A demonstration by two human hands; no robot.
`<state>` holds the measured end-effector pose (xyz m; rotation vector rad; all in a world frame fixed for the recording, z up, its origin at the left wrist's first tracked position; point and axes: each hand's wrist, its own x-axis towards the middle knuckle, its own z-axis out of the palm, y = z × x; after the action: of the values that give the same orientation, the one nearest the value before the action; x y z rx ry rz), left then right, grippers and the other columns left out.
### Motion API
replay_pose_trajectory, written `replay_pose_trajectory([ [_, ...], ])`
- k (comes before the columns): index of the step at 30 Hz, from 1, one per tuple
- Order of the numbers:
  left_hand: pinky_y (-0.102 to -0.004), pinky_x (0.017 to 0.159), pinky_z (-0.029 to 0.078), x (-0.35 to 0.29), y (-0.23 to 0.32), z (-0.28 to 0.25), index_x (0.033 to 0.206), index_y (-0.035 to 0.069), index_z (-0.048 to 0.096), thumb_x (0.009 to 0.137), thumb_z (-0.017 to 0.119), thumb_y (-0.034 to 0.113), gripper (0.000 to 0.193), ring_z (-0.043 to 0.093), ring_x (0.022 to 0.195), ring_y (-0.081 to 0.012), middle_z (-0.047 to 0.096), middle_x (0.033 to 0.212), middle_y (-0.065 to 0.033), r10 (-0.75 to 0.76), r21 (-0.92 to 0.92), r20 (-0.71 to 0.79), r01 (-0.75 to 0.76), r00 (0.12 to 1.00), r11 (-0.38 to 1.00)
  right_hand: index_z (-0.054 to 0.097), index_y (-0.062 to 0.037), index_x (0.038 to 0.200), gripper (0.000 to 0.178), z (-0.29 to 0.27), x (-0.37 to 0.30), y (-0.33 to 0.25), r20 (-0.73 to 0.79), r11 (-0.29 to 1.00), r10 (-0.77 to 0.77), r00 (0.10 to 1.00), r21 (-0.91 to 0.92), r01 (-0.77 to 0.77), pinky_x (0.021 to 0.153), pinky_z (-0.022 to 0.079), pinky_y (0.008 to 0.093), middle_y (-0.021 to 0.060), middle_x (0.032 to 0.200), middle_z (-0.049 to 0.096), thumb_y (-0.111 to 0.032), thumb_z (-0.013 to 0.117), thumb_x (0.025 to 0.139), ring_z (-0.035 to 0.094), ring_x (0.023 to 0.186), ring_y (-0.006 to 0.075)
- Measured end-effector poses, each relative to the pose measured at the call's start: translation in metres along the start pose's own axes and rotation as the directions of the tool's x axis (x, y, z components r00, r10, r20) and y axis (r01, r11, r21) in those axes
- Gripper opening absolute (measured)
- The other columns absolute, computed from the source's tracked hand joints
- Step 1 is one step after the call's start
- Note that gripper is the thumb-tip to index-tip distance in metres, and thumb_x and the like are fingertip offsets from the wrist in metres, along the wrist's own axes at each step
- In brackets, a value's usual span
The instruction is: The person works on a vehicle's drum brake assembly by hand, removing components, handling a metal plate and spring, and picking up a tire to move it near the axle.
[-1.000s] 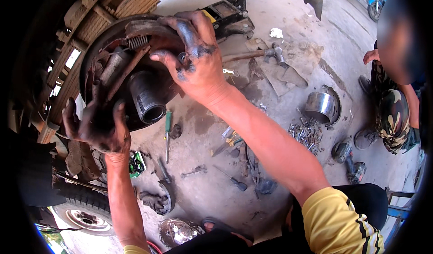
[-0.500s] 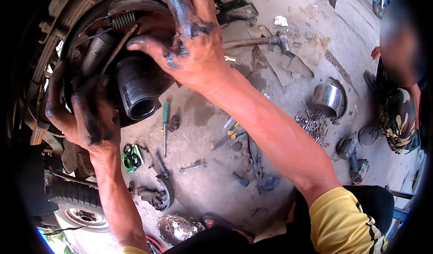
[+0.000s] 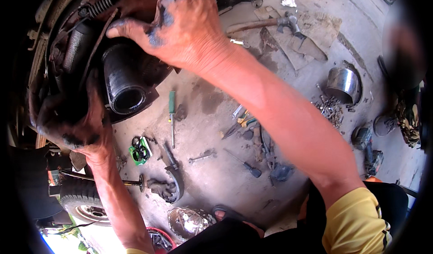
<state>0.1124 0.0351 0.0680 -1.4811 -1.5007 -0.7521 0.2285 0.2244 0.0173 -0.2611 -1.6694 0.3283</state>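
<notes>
A greasy drum brake assembly [image 3: 58, 41] fills the upper left, with a coil spring [image 3: 100, 8], a dark cylinder [image 3: 77, 46] and a threaded axle tube [image 3: 128, 98] inside it. My right hand [image 3: 185, 28], smeared with black grease, grips the curved brake shoe [image 3: 135, 1] at the top. Its thumb points inward, and its other fingertips run out of view at the upper edge. My left hand [image 3: 83, 123] is closed round the lower left part of the shoe, its blackened fingers partly lost in shadow.
On the concrete floor lie a hammer [image 3: 288, 24] on cardboard, a green-handled screwdriver [image 3: 172, 114], a spanner [image 3: 203, 156], a loose brake shoe [image 3: 177, 184], a metal drum-shaped part [image 3: 341, 83] and a power drill [image 3: 367, 148]. A person [image 3: 408, 114] is at the right.
The view has shifted, so the floor things appear further right. My left hand has changed its grip, with one finger now reaching up inside. My right hand stays at the top of the shoe.
</notes>
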Motion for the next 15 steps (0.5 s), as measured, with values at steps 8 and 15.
replay_pose_trajectory([
  [8, -0.0488, 0.106, 0.050, -0.016, -0.021, -0.004, 0.113, 0.012, 0.076, 0.083, 0.080, 0.008, 0.031, 0.054, 0.125, -0.0397, 0.044, 0.137, -0.0219, 0.094, 0.017, 0.053, -0.095, 0.994, 0.995, 0.045, 0.0049, 0.129, 0.071, 0.005, -0.011, -0.005, -0.063, 0.997, -0.017, 0.998, -0.081, 0.011, 0.093, 0.046, 0.0481, 0.0228, 0.119, 0.040, -0.037, 0.078, 0.081, 0.047, 0.109, 0.0348],
  [15, -0.0492, 0.105, 0.050, -0.013, -0.008, 0.004, 0.123, -0.002, 0.065, 0.087, 0.077, 0.014, 0.041, 0.054, 0.124, -0.0362, 0.047, 0.133, -0.0216, -0.027, -0.089, -0.005, 0.026, 1.000, 0.996, 0.045, 0.0062, 0.128, 0.076, 0.013, -0.007, -0.007, -0.070, 0.991, 0.125, 0.990, -0.028, -0.127, 0.091, 0.049, 0.0479, 0.0239, 0.118, 0.041, -0.042, 0.079, 0.079, 0.050, 0.107, 0.0358],
])
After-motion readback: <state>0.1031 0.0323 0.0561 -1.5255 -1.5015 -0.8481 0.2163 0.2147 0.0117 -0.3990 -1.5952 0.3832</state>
